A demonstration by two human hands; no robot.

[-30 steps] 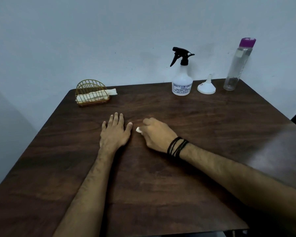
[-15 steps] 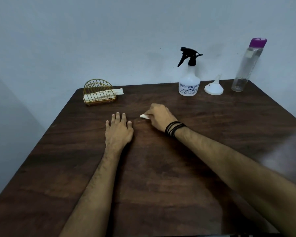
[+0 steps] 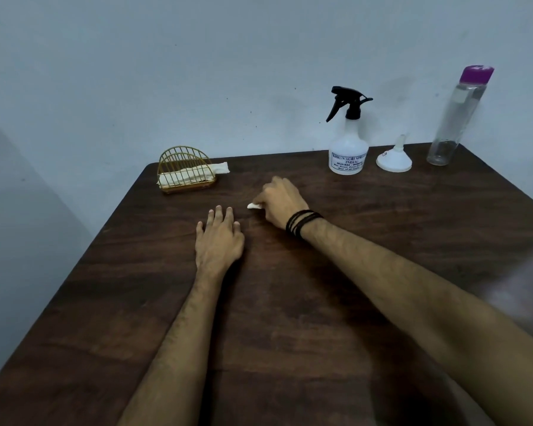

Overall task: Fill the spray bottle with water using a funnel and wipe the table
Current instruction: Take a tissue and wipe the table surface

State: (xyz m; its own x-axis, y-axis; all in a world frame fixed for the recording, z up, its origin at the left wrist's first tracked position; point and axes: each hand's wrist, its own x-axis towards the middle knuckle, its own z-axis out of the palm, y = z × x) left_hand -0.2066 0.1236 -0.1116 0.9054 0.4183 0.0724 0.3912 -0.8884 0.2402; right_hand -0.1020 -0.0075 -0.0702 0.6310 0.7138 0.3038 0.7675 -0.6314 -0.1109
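My right hand (image 3: pixel 279 199) presses a small white tissue (image 3: pixel 253 206) against the dark wooden table (image 3: pixel 290 302); only a corner of the tissue shows past my fingers. My left hand (image 3: pixel 217 238) lies flat on the table just left of it, fingers spread, holding nothing. At the back stands the white spray bottle (image 3: pixel 348 149) with its black trigger head on. Right of it a white funnel (image 3: pixel 394 159) rests upside down, and a clear water bottle (image 3: pixel 456 118) with a purple cap stands at the far right.
A gold wire napkin holder (image 3: pixel 185 173) with white tissues sits at the table's back left corner. A pale wall rises directly behind the table. The table's left edge runs diagonally toward me.
My right hand has slid the tissue away from me, toward the back of the table. My left hand has stayed flat in place.
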